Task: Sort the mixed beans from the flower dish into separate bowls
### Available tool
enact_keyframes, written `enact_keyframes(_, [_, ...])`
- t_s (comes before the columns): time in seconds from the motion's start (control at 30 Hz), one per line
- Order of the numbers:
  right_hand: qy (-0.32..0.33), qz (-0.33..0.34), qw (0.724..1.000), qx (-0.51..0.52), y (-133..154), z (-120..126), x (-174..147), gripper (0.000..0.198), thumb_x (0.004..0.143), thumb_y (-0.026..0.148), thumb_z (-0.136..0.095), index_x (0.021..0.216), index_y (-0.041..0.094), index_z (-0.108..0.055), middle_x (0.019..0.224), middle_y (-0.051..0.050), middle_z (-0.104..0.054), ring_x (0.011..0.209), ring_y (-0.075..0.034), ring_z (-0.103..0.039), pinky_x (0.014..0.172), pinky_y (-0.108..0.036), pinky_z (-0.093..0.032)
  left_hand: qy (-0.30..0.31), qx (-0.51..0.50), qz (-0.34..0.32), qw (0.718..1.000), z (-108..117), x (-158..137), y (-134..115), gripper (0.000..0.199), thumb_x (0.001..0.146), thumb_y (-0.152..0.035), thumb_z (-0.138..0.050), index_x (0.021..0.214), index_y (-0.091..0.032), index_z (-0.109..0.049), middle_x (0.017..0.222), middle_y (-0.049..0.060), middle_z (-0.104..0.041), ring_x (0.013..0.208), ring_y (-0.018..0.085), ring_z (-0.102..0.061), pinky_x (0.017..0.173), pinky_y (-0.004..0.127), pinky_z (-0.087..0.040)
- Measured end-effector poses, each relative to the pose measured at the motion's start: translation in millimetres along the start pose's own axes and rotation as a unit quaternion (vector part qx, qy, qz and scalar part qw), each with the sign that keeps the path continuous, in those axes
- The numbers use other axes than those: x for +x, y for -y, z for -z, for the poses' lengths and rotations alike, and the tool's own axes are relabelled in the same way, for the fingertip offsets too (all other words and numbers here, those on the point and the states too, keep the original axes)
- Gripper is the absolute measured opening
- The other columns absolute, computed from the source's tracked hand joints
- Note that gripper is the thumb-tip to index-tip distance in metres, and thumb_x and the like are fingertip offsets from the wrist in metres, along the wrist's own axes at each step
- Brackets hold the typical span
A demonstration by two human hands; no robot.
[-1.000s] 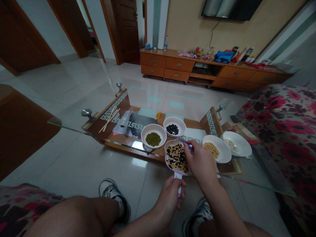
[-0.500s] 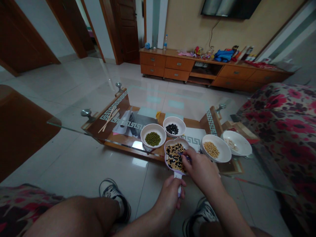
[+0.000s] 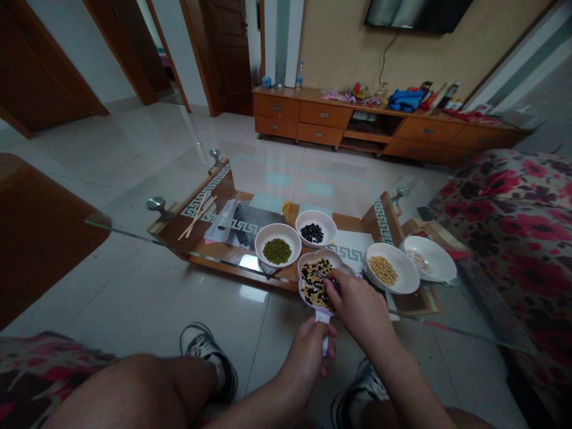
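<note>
My left hand [image 3: 308, 345] is closed round the white handle of a flower-shaped dish with a pale purple rim [image 3: 300, 292]. Mixed black and yellow beans [image 3: 315, 277] lie in that dish, which sits at the front edge of the glass table. Over its right side, my right hand [image 3: 355, 298] pinches thin purple tweezers [image 3: 320, 275]; their tips are among the beans, and my fingers hide most of them. Whether a bean is between the tips I cannot tell. Behind the dish stand a bowl of green beans [image 3: 277, 251] and a bowl of black beans [image 3: 311, 232].
Right of my right hand stands a white bowl with yellow beans [image 3: 383, 271], beside a white bowl [image 3: 435, 259] holding some pale pieces. Chopsticks [image 3: 196, 219] and papers show at the left of the glass table [image 3: 134, 232]. A flowered sofa [image 3: 522, 208] borders the right side.
My right hand has moved slightly left and down, bringing the tweezers further left over the beans. My left hand and the dish have stayed in place.
</note>
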State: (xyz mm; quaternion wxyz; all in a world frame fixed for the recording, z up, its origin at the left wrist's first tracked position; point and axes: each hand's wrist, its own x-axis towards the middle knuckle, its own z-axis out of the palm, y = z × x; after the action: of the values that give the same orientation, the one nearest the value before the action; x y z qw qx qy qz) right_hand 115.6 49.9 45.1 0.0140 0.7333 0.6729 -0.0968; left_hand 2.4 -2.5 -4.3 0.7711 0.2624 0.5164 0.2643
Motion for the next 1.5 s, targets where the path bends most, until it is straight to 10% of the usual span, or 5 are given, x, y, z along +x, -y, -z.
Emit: enact_keyframes(1.5, [-0.14, -0.032, 0.988, 0.054, -1, 17, 41, 0.04, 0.098, 0.045, -0.034, 0.114, 0.023, -0.063, 0.097, -0.009, -0.072, 0.089, -0.022, -0.067, 0.067, -0.028, -0.04, 0.013, 0.015, -0.041, 0.999, 6, 8, -6, 0.018, 0.075, -0.028, -0.039, 0.078, -0.018, -0.053, 0.056, -0.004, -0.046, 0.038, 0.008, -0.032, 0.043, 0.024, -0.024])
